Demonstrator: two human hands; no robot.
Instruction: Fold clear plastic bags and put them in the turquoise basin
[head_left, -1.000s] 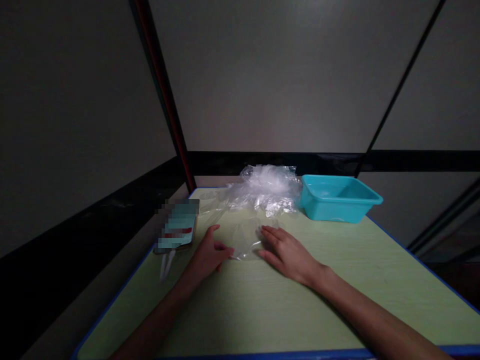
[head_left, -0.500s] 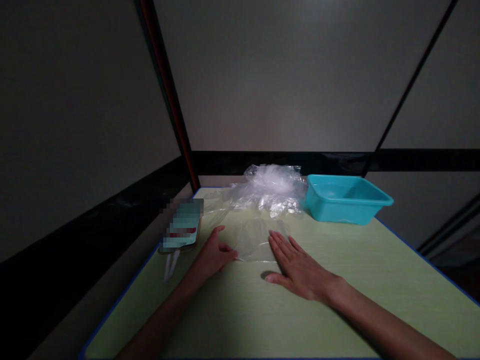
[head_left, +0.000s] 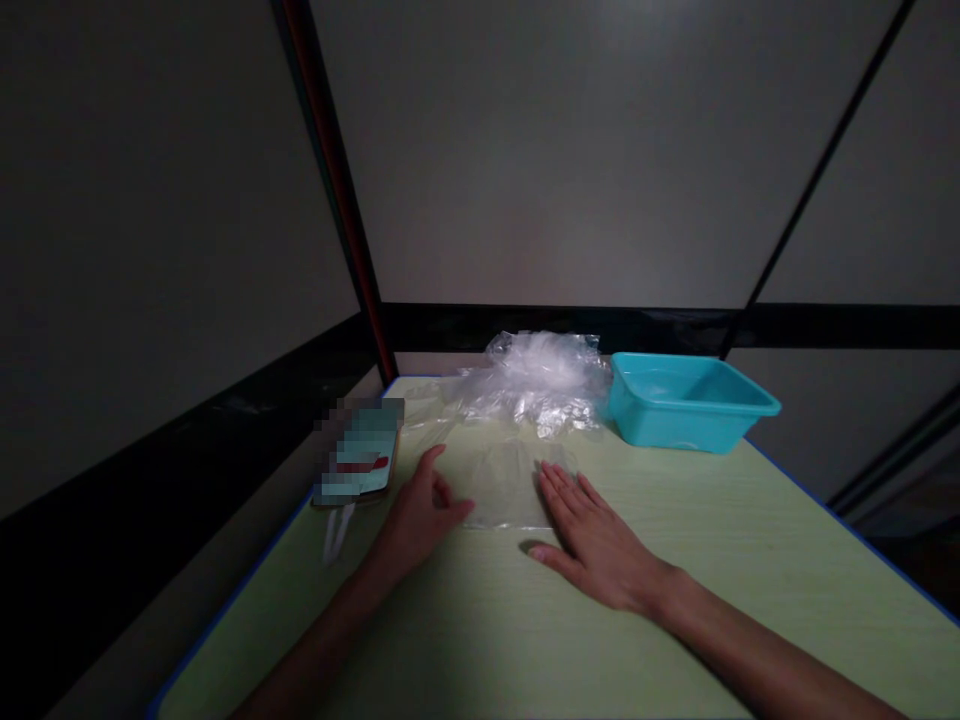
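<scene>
A clear plastic bag (head_left: 506, 490) lies flat on the table between my hands, its near edge a thin bright line. My right hand (head_left: 596, 540) rests palm down over the bag's right side, fingers stretched out and thumb apart. At the bag's left edge is my left hand (head_left: 420, 515), with the thumb tip by the near left corner. Its index finger points away from the thumb and the other fingers curl loosely. I see nothing held in it.
A heap of crumpled clear plastic bags (head_left: 544, 380) lies at the back of the pale green table (head_left: 480, 630). Right of it stands a turquoise basin (head_left: 675, 425). A phone (head_left: 364, 455), partly pixelated, lies at the left edge, a white strap (head_left: 339, 533) beside it.
My left hand has shifted slightly left, its thumb and index finger further apart at the bag's corner. The bag's near edge lies flatter. My right hand has stayed almost still.
</scene>
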